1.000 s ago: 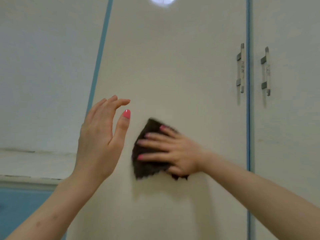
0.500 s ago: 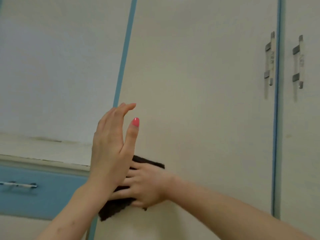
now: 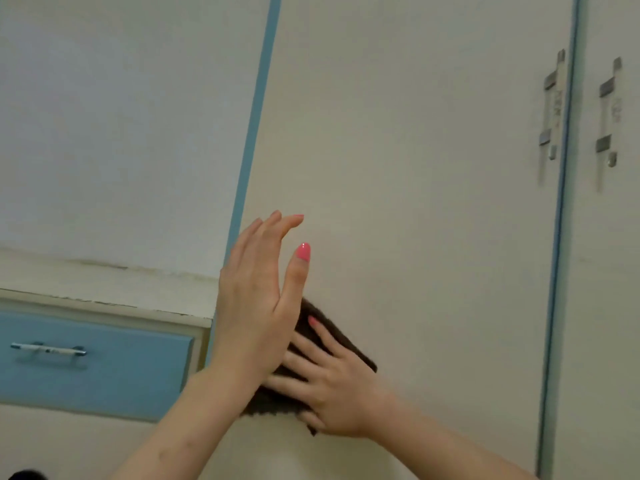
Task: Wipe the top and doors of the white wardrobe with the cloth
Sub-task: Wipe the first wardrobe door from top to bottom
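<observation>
Cloth (image 3: 332,341) lies flat under the right hand (image 3: 332,386) – fingers spread, pressing it to the wardrobe door (image 3: 415,202). Left hand (image 3: 256,303) hovers in front, fingers straight, empty. With only flat pressure holding it, the cloth could slip and drop.

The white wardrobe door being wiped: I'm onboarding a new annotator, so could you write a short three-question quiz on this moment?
1. True or false: the right hand presses the dark brown cloth flat against the white wardrobe door.
2. What does the left hand hold? A) the cloth B) a metal door handle C) nothing
3. Fill in: the drawer at lower left has a ____ front.

Key: 1 true; 2 C, it is raised with straight fingers in front of the door; 3 blue.
</observation>
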The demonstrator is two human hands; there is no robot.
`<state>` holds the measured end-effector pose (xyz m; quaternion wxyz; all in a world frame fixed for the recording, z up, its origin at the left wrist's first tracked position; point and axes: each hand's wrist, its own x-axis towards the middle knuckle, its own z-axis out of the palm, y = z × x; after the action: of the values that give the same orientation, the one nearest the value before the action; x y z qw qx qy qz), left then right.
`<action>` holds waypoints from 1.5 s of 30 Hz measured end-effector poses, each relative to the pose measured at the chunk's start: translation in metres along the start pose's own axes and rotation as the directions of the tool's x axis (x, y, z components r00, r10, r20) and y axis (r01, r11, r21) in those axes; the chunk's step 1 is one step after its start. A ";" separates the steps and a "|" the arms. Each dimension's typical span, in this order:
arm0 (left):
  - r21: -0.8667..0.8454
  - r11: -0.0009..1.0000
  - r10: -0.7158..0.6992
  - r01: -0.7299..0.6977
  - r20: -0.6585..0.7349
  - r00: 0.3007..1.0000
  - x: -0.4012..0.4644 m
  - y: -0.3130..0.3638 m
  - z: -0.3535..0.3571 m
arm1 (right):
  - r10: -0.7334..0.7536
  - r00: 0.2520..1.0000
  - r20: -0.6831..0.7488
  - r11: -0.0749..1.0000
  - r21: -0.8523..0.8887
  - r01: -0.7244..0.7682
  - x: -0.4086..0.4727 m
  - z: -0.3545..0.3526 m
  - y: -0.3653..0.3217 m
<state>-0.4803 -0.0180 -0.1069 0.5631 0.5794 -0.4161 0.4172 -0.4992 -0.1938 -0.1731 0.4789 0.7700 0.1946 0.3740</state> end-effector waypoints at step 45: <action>0.048 0.999 -0.032 0.024 0.159 0.987 -0.073 0.019 0.033 | 0.936 0.336 -0.109 0.353 0.328 -0.877 -0.130 -0.014 0.052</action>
<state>-0.5205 -0.0501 -0.1709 0.5203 0.6295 -0.4421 0.3708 -0.5964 -0.2949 -0.1742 0.0704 0.7310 -0.1662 0.6581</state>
